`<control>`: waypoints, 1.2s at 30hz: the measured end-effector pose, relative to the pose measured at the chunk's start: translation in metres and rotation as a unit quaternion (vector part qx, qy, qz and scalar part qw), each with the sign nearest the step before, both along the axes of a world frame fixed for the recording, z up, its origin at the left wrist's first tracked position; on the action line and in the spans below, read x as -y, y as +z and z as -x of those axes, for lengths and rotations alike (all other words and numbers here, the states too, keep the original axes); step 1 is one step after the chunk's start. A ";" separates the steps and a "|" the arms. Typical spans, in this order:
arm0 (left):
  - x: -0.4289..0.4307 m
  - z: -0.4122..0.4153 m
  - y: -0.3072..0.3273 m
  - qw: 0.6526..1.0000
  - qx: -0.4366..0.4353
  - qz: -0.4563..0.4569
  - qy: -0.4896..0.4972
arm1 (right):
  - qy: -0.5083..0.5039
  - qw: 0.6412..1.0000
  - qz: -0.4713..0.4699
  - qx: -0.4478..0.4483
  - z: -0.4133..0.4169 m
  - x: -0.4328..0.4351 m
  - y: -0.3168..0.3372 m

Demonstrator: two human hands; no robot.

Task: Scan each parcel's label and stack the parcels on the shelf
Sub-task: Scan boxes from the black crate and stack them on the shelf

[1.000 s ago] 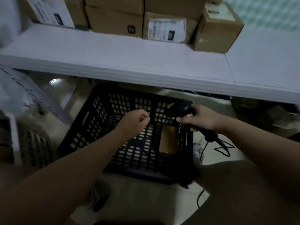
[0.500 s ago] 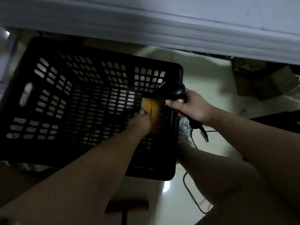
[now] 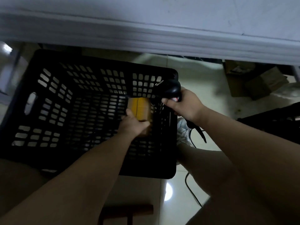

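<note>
Your left hand (image 3: 134, 125) is down inside the black crate (image 3: 32, 101). It grips the near end of a small brown parcel (image 3: 140, 108). Your thumb lies on top by the left edge, and the other fingers curl round the end. The parcel has a strip of yellow tape along its top. It is low in the crate, right against the wall at 3 o'clock, close to the far corner. I cannot tell if it is lifted off the bottom.

Your right hand (image 3: 183, 106) is closed tight round the handle of the black scanner (image 3: 172, 88). The scanner's round head sticks out of your fist toward 11 o'clock and hangs over the crate's rim at the far right corner — above the parcel, not touching it. Its black cable (image 3: 186, 182) comes out below your wrist and runs over the pale floor (image 3: 203, 75) toward 6 o'clock.

The white shelf (image 3: 146, 30) fills the top of the view, at 12 o'clock from the crate. Under it, at 2 o'clock, some brown cardboard boxes (image 3: 266, 83) lie in the dark. A white shoe (image 3: 183, 132) shows just beside the crate's right wall, under your right wrist. At 6 o'clock, close to you, there is a brown wooden piece (image 3: 129, 210) — it is too dark to say what it is.
</note>
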State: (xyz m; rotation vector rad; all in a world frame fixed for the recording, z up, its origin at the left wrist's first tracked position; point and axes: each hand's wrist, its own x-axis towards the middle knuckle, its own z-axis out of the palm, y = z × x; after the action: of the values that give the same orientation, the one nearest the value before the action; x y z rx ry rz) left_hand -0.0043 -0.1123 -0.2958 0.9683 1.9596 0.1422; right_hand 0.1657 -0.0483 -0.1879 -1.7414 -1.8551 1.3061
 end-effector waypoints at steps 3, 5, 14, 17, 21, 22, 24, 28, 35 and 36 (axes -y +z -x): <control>0.018 0.032 0.031 0.997 0.024 -0.062 0.041 | 0.008 0.999 -0.037 -0.003 0.016 0.013 0.027; 0.036 0.051 0.058 0.988 0.068 -0.114 0.074 | 0.030 0.997 -0.063 -0.013 0.029 0.027 0.052; 0.105 0.121 0.199 0.951 -0.001 -0.304 0.051 | -0.029 0.971 -0.058 -0.230 0.085 0.091 0.152; 0.113 0.133 0.240 0.927 -0.085 -0.362 -0.050 | -0.045 0.951 -0.046 -0.302 0.097 0.089 0.184; 0.112 0.138 0.289 0.875 -0.159 -0.427 -0.166 | -0.082 0.925 -0.055 -0.368 0.106 0.074 0.216; 0.107 0.140 0.301 0.855 -0.184 -0.453 -0.170 | -0.090 0.917 -0.062 -0.384 0.106 0.069 0.221; 0.093 0.145 0.323 0.803 -0.250 -0.511 -0.180 | -0.097 0.897 -0.079 -0.423 0.104 0.060 0.225; 0.044 0.150 0.339 0.682 -0.390 -0.565 -0.252 | -0.101 0.887 -0.113 -0.437 0.102 0.051 0.220; 0.004 0.143 0.297 0.682 -0.440 -0.492 -0.315 | -0.168 0.901 -0.072 -0.393 0.095 0.034 0.203; 0.002 0.139 0.297 0.694 -0.407 -0.518 -0.291 | -0.170 0.901 -0.075 -0.393 0.093 0.032 0.204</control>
State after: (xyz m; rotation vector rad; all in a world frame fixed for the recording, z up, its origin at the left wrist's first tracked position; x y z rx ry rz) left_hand -0.1432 -0.1146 0.0009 2.7515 2.1353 0.5712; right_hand 0.0723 -0.0801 0.0160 -1.1216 -1.0986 1.3827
